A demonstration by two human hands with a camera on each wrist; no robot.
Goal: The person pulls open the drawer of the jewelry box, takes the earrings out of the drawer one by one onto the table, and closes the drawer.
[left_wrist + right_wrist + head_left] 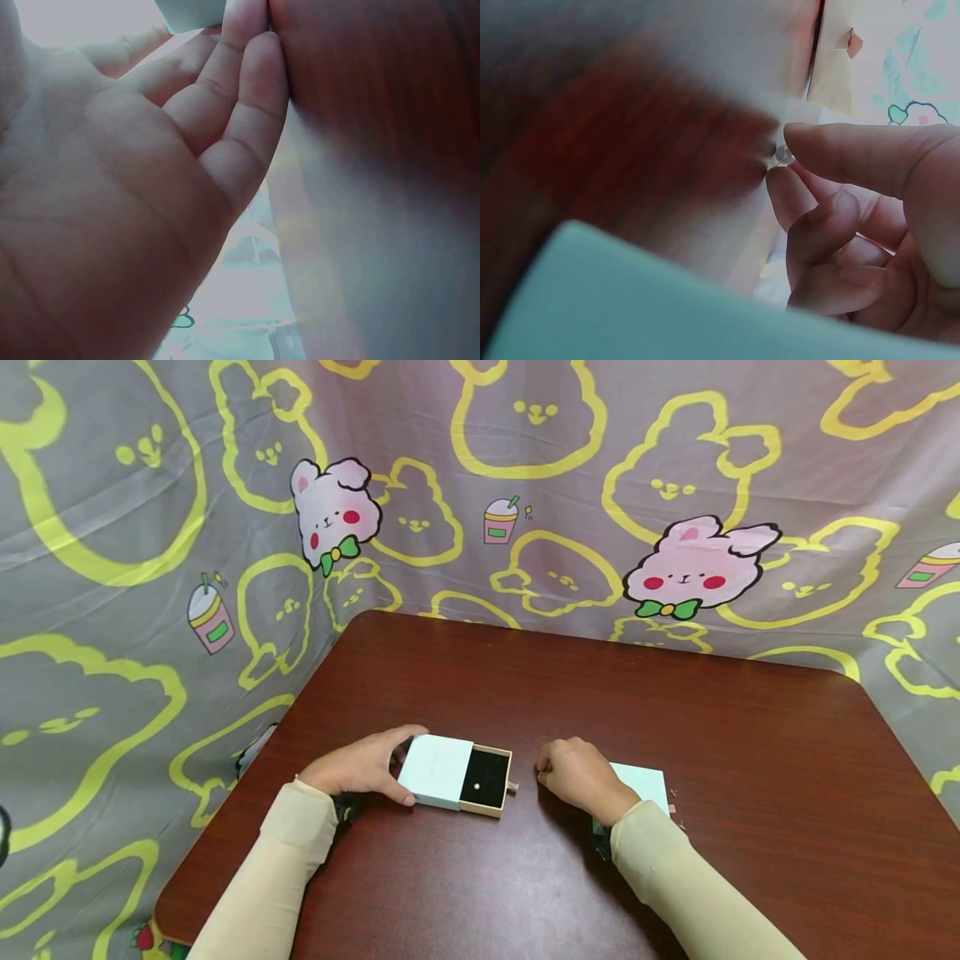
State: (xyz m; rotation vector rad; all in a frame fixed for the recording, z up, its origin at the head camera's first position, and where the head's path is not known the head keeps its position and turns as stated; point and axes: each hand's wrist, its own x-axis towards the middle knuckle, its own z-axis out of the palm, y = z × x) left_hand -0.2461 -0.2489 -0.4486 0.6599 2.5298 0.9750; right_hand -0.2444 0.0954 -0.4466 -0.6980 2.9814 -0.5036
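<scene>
A pale mint drawer box (435, 770) lies on the table with its black-lined drawer (486, 770) pulled partly out to the right. One small pearl (476, 786) sits on the black lining. My left hand (363, 764) grips the box's sleeve from the left, thumb at the near side and fingers at the far side. To the right of the drawer, my right hand (588, 777) is low over the table. In the right wrist view, its thumb and index finger pinch a small pearl piece (784, 154), apparently with a thin metal part; the other fingers are curled.
Beneath and beside the right wrist lies a second pale mint box (645, 783), partly hidden, with a small pinkish tab (672, 808). Tiny thin silvery pieces (673, 793) lie beside it. The brown wooden table (585, 685) meets a patterned curtain (555, 552) behind and at left.
</scene>
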